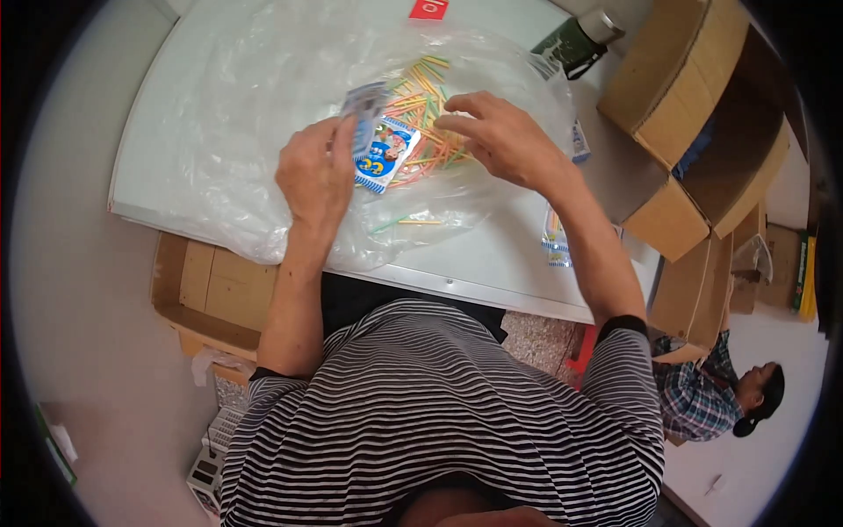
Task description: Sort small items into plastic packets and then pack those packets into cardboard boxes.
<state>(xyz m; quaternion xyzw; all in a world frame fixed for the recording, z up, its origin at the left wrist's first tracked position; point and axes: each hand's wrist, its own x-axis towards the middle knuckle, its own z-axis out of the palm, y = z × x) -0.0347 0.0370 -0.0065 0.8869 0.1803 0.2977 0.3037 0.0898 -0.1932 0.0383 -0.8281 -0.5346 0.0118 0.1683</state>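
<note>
A small blue-and-white packet (pixel 363 112), blurred, is pinched upright between the thumb and fingers of my left hand (pixel 316 171). Just beside it, a second blue-and-white printed packet (pixel 386 156) lies flat on the pile. Thin sticks (pixel 426 101) in yellow, green and pink are heaped on a crumpled clear plastic sheet (pixel 237 167). Over the right side of this heap hovers my right hand (pixel 505 139), its fingers apart and curving down, and I see nothing in them. A few loose sticks (pixel 420 221) lie nearer to me on the plastic.
More packets (pixel 557 237) lie on the white table (pixel 492 277) under my right forearm. A green flask (pixel 580 42) lies at the far right, near open cardboard boxes (pixel 654 97). Another box (pixel 211 285) sits below the table's left front edge. A person (pixel 702 400) is at the right.
</note>
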